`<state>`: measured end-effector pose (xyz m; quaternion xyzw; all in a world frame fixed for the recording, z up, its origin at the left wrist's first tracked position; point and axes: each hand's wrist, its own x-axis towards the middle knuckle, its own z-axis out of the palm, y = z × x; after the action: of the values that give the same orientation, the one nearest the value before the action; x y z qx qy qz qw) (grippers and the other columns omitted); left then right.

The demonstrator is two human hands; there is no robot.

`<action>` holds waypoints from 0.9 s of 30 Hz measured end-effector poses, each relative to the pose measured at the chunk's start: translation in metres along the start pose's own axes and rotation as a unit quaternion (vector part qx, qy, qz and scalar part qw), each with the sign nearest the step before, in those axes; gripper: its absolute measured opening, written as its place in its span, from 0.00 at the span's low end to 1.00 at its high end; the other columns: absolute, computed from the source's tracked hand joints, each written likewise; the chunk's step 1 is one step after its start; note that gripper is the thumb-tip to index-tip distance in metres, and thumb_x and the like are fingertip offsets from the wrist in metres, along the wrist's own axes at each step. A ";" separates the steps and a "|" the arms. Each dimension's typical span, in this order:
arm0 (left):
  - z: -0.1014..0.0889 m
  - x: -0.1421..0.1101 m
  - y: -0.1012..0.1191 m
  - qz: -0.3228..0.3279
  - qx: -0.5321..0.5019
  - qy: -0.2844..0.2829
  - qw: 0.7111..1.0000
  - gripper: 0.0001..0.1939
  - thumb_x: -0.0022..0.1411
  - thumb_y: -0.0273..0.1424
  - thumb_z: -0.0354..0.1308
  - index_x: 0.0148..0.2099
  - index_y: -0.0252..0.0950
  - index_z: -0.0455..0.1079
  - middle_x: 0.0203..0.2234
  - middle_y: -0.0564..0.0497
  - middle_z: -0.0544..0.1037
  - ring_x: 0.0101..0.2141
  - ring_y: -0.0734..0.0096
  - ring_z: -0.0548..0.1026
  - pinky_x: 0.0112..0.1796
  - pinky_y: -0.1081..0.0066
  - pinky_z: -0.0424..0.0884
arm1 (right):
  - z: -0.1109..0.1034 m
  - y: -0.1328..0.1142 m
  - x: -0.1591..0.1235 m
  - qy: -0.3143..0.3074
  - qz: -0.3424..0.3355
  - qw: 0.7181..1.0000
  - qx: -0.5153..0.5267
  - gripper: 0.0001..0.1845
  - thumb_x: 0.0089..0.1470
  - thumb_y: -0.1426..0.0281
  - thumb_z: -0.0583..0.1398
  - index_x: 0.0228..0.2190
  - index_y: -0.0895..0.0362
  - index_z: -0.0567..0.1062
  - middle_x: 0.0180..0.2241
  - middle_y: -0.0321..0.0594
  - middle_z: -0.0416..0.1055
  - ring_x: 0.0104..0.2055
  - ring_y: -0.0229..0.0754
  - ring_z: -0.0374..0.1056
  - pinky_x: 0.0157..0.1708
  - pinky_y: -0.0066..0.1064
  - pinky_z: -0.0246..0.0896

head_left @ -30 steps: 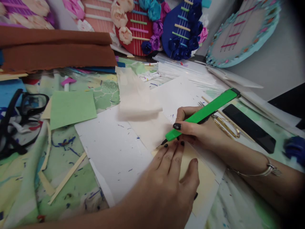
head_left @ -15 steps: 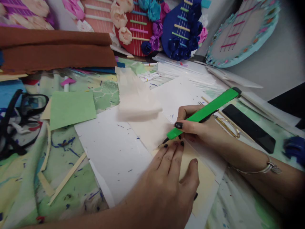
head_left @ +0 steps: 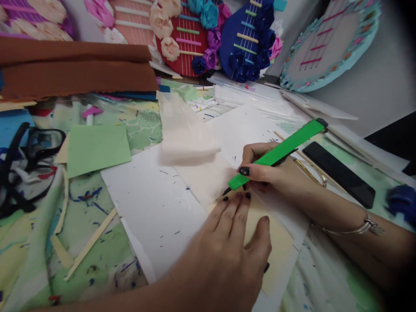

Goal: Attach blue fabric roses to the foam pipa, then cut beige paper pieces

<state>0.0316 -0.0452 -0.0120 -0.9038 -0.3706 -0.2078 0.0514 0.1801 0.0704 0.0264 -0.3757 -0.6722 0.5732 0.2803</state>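
My right hand [head_left: 266,169] grips a green utility knife [head_left: 279,149], held slanted like a pen. Its dark tip meets the pale cream paper [head_left: 199,175] just beyond my left fingertips. My left hand [head_left: 227,242] lies flat with its fingers stretched out, pressing a pale yellow piece of paper [head_left: 276,247] down over the cream paper. Both papers rest on a white sheet [head_left: 146,195]. The far end of the cream paper is folded back over itself.
Eyeglasses [head_left: 35,151], a green paper square [head_left: 99,149] and thin yellow strips [head_left: 91,242] lie to the left. On the right are a black phone [head_left: 339,173] and a thin wooden stick [head_left: 325,175]. Brown paper [head_left: 78,69] and a blue guitar-shaped decoration [head_left: 240,41] stand behind.
Hardly anything differs. Both hands and the knife keep almost the same place, and the whole view has shifted very slightly.
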 end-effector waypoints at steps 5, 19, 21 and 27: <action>-0.001 0.000 0.000 -0.001 -0.004 -0.004 1.000 0.22 0.64 0.35 0.50 0.57 0.27 0.62 0.53 0.24 0.66 0.57 0.41 0.60 0.52 0.50 0.64 | -0.001 0.001 0.000 -0.002 -0.005 1.000 0.007 0.12 0.48 0.68 0.63 0.20 0.58 0.68 0.15 0.32 0.68 0.14 0.27 0.54 0.12 0.20 0.45; -0.001 0.001 0.000 -0.001 -0.006 -0.001 1.000 0.22 0.64 0.35 0.49 0.56 0.27 0.63 0.54 0.23 0.66 0.57 0.40 0.59 0.52 0.50 0.64 | -0.001 0.004 0.002 0.004 -0.008 1.000 0.015 0.12 0.47 0.69 0.63 0.19 0.59 0.67 0.14 0.33 0.67 0.13 0.27 0.53 0.11 0.19 0.43; -0.001 0.000 0.001 -0.002 -0.005 -0.002 1.000 0.23 0.64 0.35 0.49 0.57 0.27 0.62 0.54 0.23 0.66 0.57 0.40 0.60 0.52 0.50 0.64 | -0.001 0.003 0.002 0.007 -0.008 1.000 0.014 0.12 0.47 0.69 0.63 0.19 0.59 0.67 0.14 0.33 0.67 0.13 0.27 0.53 0.11 0.19 0.43; -0.001 0.000 0.000 -0.001 -0.005 -0.009 1.000 0.23 0.64 0.36 0.48 0.56 0.26 0.62 0.54 0.24 0.66 0.57 0.41 0.59 0.52 0.50 0.64 | -0.001 0.002 0.002 0.007 -0.012 1.000 0.007 0.11 0.46 0.71 0.64 0.18 0.59 0.68 0.13 0.31 0.65 0.13 0.27 0.53 0.11 0.19 0.43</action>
<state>0.0315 -0.0459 -0.0111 -0.9057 -0.3706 -0.2012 0.0431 0.1802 0.0723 0.0243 -0.3699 -0.6707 0.5714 0.2947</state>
